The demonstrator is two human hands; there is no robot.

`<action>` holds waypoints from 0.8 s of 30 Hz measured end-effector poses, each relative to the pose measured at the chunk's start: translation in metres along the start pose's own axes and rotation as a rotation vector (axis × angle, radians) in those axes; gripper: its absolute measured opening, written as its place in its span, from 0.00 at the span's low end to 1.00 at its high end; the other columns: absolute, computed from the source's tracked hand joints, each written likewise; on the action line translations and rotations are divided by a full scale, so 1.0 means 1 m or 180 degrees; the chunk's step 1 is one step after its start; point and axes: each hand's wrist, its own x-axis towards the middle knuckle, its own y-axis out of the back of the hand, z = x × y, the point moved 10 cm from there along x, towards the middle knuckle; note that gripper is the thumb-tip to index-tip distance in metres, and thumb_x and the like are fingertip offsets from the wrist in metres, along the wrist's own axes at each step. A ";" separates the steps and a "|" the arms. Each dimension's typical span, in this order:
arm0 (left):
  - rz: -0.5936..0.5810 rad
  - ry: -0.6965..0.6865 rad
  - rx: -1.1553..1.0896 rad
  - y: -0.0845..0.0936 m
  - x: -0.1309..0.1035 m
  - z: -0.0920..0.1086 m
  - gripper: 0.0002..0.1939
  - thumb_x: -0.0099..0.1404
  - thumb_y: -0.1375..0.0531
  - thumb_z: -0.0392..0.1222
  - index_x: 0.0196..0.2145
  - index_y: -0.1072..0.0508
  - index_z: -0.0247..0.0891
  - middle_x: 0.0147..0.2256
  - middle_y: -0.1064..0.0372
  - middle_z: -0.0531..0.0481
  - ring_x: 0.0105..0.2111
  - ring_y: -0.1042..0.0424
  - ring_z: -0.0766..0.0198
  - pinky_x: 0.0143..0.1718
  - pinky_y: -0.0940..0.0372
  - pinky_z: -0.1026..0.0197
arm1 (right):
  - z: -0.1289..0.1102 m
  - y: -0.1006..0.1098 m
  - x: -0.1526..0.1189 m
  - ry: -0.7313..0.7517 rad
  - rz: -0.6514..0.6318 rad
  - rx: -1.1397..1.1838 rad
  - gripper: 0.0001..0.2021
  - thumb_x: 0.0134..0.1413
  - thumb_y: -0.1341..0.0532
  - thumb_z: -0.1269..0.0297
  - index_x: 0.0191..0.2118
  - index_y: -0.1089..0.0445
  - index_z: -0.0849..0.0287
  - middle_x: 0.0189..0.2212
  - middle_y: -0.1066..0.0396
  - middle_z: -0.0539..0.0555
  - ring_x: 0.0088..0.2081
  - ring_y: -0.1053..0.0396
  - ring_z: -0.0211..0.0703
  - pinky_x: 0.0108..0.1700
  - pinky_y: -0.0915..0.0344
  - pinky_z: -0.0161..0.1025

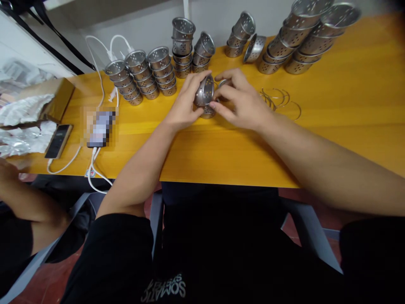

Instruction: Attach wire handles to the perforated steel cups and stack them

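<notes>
One perforated cup (201, 98) at upper centre: brace firmly in the clasping left hand (183, 105), keep pressure light from the right hand (245, 101), exact grasp unclear.

Passable over the near middle of the yellow wooden table (221, 158), short of the bare left hand (186, 101), bare right hand (247, 101) and perforated silver metal cup (204, 93) between them, and rightward beyond the thin curved metal wires (270, 101); blocked behind by leaning stacks of similar cups (280, 45), leftward by a dark rectangular phone (101, 128)
</notes>
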 end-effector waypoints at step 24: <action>0.0010 0.0108 -0.0034 0.001 0.001 -0.018 0.54 0.72 0.21 0.69 0.87 0.33 0.54 0.87 0.35 0.38 0.91 0.41 0.23 0.99 0.50 0.25 | 0.017 0.012 0.002 0.0003 0.0473 0.0962 0.29 0.79 0.35 0.14 0.67 0.10 0.20 0.69 0.14 0.56 0.74 0.22 0.81 0.73 0.17 0.88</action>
